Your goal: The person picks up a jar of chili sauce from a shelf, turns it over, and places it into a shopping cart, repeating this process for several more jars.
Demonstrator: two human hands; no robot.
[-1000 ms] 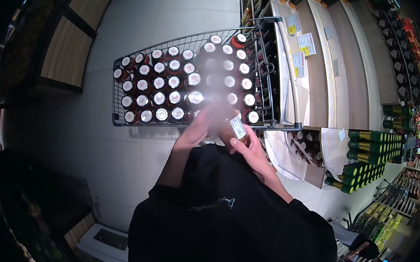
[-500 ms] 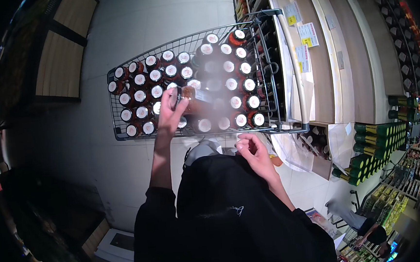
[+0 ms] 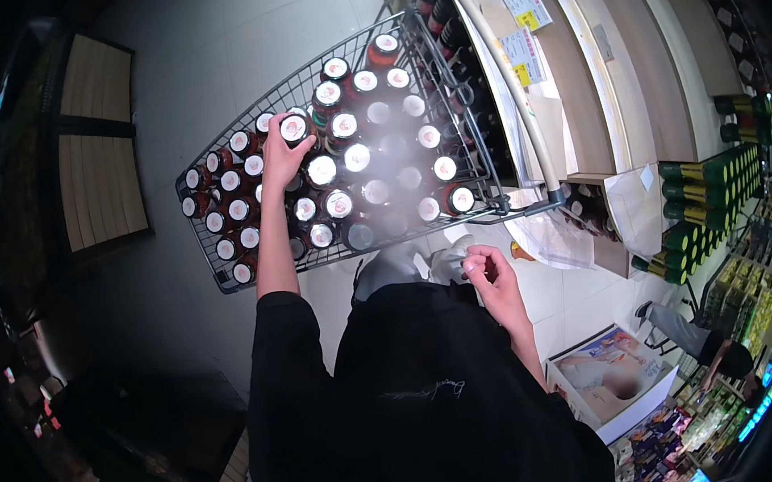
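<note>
A wire shopping cart [image 3: 343, 266] stands in front of me, loaded with upright jars that have dark red contents and white lids. My left hand [image 3: 278, 162] grips one jar [image 3: 294, 127] around its lid, among the others toward the cart's far side. That jar stands roughly upright, its lid facing me; its lower part is hidden. My right hand [image 3: 498, 284] hovers outside the cart's near side, by my leg, fingers curled in loosely and nothing visible in them. A whitish haze blurs several jars in the middle right of the cart.
To the right are light wooden shelves [image 3: 634, 71] with price tags [image 3: 526, 7], beside the cart's handle [image 3: 509, 80]. Green-capped bottles [image 3: 701, 197] are stacked farther right. Another person [image 3: 716, 352] is at the lower right, near a printed box [image 3: 610, 377]. Dark wood-panelled units [image 3: 100, 189] stand at left.
My left hand has turned the tilted jar upright and moved it up and left among the other jars. The view has rotated and shifted; my right hand stays curled by my side.
</note>
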